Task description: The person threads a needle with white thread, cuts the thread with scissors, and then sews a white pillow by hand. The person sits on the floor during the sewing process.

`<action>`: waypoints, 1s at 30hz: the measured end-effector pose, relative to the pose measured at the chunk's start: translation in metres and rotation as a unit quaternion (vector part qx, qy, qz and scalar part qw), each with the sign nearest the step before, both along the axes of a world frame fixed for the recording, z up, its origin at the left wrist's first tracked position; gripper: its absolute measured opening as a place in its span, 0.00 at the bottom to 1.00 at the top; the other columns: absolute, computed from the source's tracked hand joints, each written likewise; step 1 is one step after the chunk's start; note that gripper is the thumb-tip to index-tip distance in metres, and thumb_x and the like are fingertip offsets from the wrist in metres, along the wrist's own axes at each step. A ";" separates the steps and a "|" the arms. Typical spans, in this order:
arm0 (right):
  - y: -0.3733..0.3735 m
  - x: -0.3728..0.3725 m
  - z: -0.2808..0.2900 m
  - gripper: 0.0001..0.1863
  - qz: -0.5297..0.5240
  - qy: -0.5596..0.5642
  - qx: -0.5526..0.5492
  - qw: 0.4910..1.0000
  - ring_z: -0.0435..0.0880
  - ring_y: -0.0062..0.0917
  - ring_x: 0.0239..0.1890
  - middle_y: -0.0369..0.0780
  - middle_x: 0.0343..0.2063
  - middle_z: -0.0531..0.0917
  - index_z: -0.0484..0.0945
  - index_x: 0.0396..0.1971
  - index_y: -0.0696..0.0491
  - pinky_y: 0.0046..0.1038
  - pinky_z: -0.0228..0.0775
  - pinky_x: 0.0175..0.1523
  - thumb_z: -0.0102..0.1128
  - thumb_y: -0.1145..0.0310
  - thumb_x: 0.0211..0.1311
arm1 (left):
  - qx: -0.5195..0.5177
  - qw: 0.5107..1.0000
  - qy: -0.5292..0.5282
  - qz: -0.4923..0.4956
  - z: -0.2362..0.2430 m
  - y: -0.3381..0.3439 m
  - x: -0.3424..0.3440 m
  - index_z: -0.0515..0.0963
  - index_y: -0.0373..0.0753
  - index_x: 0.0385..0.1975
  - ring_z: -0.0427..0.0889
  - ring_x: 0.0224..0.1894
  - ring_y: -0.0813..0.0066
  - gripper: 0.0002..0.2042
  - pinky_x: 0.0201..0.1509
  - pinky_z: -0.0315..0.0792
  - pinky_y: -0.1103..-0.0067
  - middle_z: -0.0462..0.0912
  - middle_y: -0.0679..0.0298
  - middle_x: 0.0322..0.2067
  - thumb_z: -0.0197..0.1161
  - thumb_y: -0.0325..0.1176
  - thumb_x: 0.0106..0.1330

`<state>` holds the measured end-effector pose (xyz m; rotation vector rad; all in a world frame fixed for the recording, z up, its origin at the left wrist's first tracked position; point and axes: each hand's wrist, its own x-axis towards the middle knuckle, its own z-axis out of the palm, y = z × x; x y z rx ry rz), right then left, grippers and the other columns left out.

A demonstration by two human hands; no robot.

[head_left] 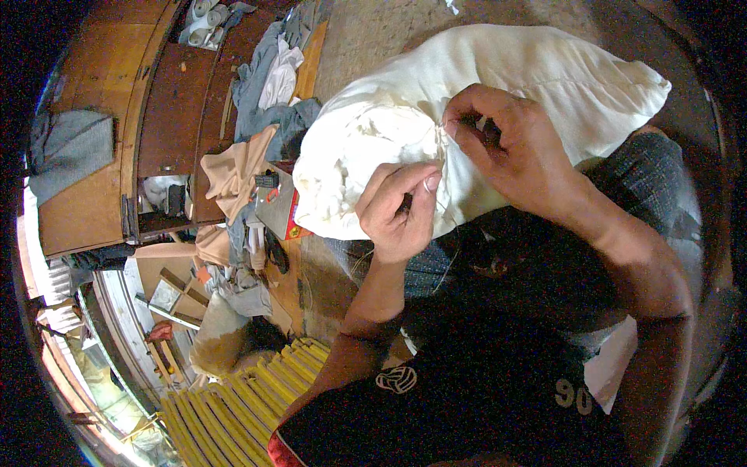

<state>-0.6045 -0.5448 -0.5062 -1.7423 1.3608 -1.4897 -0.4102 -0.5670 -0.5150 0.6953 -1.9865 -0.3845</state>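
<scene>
A plump, cream-white cloth cushion [568, 82] lies directly beneath both grips, its long axis running from lower left to upper right; the left hand [395, 212], nearer the open end with its lumpy white filling [362, 148], pinches the gathered cloth edge [443, 148]; the right hand [513, 148] — just beyond, over the cushion's body — has thumb and forefinger narrowed together at that edge (what is between them, I cannot tell).

Left grip [397, 210] pinched; right grip [517, 144] pinched, higher; left forearm [375, 300] near upright, right forearm [622, 233] slanting up leftward.
</scene>
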 end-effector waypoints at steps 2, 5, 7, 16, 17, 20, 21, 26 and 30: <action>0.000 -0.001 0.000 0.07 0.014 -0.056 0.019 0.998 0.72 0.13 0.21 0.34 0.24 0.79 0.77 0.35 0.58 0.19 0.64 0.25 0.59 0.70 0.67 | 0.015 1.000 0.007 0.013 -0.001 0.000 -0.004 0.84 0.31 0.35 0.82 0.30 0.72 0.07 0.34 0.76 0.81 0.85 0.56 0.30 0.68 0.17 0.57; 0.002 -0.005 0.001 0.08 0.085 -0.227 0.120 0.963 0.74 0.13 0.20 0.33 0.23 0.78 0.76 0.35 0.57 0.17 0.63 0.22 0.56 0.68 0.69 | 0.050 0.998 0.005 0.034 0.000 0.003 -0.008 0.84 0.31 0.35 0.84 0.34 0.68 0.05 0.41 0.77 0.77 0.87 0.55 0.33 0.67 0.20 0.60; 0.009 -0.015 0.025 0.08 0.163 -0.341 0.277 0.884 0.74 0.12 0.19 0.32 0.23 0.77 0.76 0.35 0.56 0.17 0.63 0.20 0.54 0.66 0.70 | 0.054 0.998 0.002 0.041 0.001 0.004 -0.009 0.84 0.32 0.36 0.84 0.36 0.67 0.05 0.45 0.77 0.76 0.87 0.54 0.35 0.66 0.22 0.61; 0.013 -0.031 0.028 0.10 0.264 -0.177 0.319 0.893 0.77 0.13 0.21 0.31 0.24 0.78 0.76 0.37 0.53 0.16 0.63 0.20 0.55 0.61 0.72 | 0.019 0.999 0.016 0.026 -0.001 0.000 -0.009 0.84 0.31 0.36 0.83 0.30 0.72 0.07 0.35 0.76 0.81 0.86 0.55 0.33 0.67 0.18 0.59; 0.012 -0.032 0.025 0.10 0.259 -0.169 0.296 0.904 0.77 0.13 0.21 0.31 0.24 0.78 0.76 0.37 0.53 0.16 0.63 0.20 0.55 0.61 0.72 | 0.026 0.999 0.019 0.026 0.000 0.000 -0.008 0.84 0.31 0.36 0.83 0.30 0.72 0.07 0.35 0.76 0.81 0.86 0.55 0.32 0.67 0.18 0.59; 0.009 -0.033 0.017 0.11 0.227 -0.158 0.264 0.924 0.77 0.13 0.22 0.31 0.25 0.78 0.75 0.37 0.52 0.16 0.63 0.21 0.54 0.60 0.72 | 0.032 0.999 0.020 0.019 0.000 0.001 -0.005 0.84 0.31 0.35 0.82 0.29 0.72 0.06 0.34 0.75 0.82 0.86 0.56 0.31 0.66 0.18 0.59; 0.008 -0.031 0.019 0.11 0.208 -0.164 0.278 0.924 0.76 0.12 0.21 0.31 0.25 0.78 0.75 0.37 0.52 0.16 0.63 0.21 0.54 0.60 0.73 | 0.031 0.999 0.019 0.019 0.000 0.001 -0.003 0.83 0.31 0.34 0.82 0.29 0.72 0.05 0.33 0.75 0.82 0.86 0.56 0.31 0.66 0.17 0.59; 0.005 -0.024 0.013 0.11 0.151 -0.210 0.291 0.921 0.75 0.12 0.20 0.31 0.25 0.78 0.75 0.37 0.52 0.16 0.63 0.21 0.54 0.60 0.73 | 0.025 0.999 0.024 -0.026 0.006 0.003 -0.002 0.83 0.31 0.33 0.82 0.28 0.73 0.06 0.33 0.74 0.81 0.86 0.58 0.29 0.65 0.16 0.58; 0.004 -0.018 0.010 0.10 0.140 -0.214 0.278 0.926 0.74 0.12 0.21 0.30 0.25 0.77 0.75 0.38 0.52 0.17 0.62 0.21 0.55 0.61 0.73 | 0.025 0.999 0.015 -0.039 0.008 0.005 0.000 0.83 0.32 0.33 0.82 0.28 0.73 0.06 0.32 0.74 0.81 0.86 0.59 0.28 0.65 0.16 0.57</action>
